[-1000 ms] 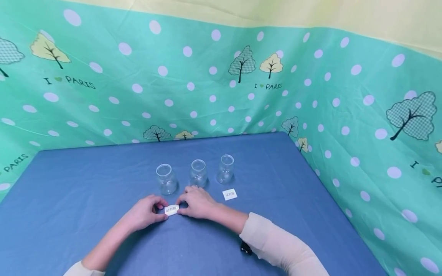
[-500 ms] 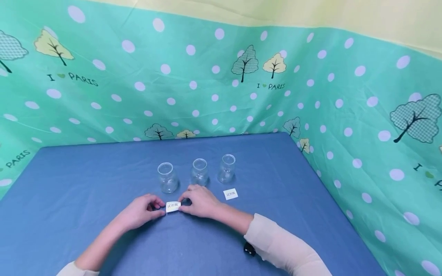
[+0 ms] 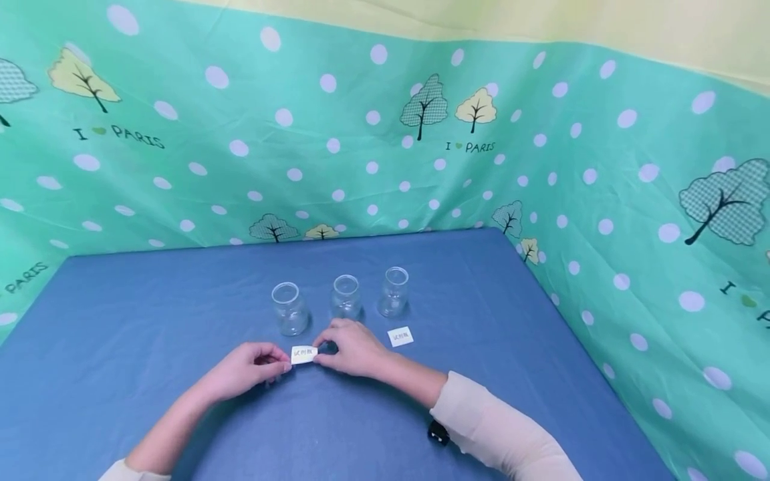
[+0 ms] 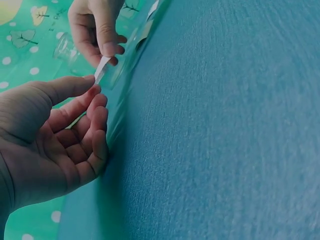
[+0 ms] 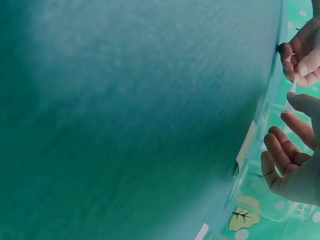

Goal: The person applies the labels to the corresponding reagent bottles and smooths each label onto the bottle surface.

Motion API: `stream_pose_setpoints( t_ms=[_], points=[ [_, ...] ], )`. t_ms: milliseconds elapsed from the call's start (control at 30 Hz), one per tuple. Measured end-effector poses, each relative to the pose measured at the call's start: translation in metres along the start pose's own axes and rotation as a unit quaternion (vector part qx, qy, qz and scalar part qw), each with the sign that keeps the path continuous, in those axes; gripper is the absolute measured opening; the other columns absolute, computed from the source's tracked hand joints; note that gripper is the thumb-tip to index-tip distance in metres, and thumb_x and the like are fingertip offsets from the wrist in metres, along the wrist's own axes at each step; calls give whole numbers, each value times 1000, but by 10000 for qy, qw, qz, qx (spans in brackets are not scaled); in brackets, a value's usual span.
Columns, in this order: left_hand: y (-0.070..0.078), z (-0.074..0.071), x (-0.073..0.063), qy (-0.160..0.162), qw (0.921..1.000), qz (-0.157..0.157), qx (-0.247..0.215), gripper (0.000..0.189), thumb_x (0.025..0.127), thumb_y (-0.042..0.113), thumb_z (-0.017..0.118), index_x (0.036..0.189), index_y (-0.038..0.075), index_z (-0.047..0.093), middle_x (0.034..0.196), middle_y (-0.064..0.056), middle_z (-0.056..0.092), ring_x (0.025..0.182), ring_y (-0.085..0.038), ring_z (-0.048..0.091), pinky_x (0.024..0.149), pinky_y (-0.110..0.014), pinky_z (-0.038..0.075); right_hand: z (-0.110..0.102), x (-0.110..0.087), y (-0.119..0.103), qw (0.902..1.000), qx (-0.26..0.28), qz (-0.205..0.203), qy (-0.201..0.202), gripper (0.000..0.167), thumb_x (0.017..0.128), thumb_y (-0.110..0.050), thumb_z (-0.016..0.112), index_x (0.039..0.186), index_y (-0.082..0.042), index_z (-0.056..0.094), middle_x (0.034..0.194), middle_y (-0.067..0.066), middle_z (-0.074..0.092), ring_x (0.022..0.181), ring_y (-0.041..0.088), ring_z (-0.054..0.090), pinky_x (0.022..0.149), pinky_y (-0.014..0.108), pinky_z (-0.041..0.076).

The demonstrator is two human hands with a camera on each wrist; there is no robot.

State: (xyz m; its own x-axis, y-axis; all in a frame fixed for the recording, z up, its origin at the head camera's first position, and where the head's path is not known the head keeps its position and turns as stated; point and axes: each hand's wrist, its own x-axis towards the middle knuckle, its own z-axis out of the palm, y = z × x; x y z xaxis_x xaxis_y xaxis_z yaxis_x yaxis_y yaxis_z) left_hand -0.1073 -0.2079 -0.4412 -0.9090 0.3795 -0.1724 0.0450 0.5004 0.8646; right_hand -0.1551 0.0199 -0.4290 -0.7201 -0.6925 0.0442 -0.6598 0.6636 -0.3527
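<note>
Both hands are at a small white paper card with dark handwritten characters, held in front of the glass jars. My right hand pinches its right end between thumb and fingers. At the opposite end, my left hand has thumb and index fingertip closed on the card's edge, while its other fingers curl loosely, as the left wrist view shows. Three open glass jars stand in a row: left jar, middle jar, right jar. The right hand overlaps the middle jar's base.
Another white card lies before the right jar. A beige folded card shows near a jar in the right wrist view, hidden from the head view. Blue cloth covers the table; a green printed curtain rises behind and to the right.
The card between the hands has moved slightly away from me and to the right. The left fingers, apart from its edge half a second ago, are back on it.
</note>
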Motion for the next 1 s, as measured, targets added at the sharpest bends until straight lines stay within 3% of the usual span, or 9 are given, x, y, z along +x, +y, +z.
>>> stream_pose_setpoints(
  t_ms=[267,500,1000],
  points=[
    [-2,2,-1,133,9995,-202,-209,26,89,25,63,95,0,66,72,-7,61,62,-8,55,55,-24,46,-3,-1,-1,9999,126,-16,21,23,83,-38,69,101,-25,71,87,-6,60,72,1,47,63,13,36],
    [3,4,1,179,9982,-284,-491,28,89,24,62,97,-3,65,78,-9,63,65,-9,56,58,-24,48,-7,-3,0,9995,276,120,31,22,83,-36,69,101,-25,71,88,-4,61,71,2,47,61,13,37],
    [2,9,4,185,9980,-138,-587,25,91,18,58,96,-5,63,82,-11,64,66,-8,57,58,-24,48,-7,-7,0,9996,243,129,80,27,84,-37,68,108,-25,69,95,-5,62,76,2,49,65,15,39]
  ],
)
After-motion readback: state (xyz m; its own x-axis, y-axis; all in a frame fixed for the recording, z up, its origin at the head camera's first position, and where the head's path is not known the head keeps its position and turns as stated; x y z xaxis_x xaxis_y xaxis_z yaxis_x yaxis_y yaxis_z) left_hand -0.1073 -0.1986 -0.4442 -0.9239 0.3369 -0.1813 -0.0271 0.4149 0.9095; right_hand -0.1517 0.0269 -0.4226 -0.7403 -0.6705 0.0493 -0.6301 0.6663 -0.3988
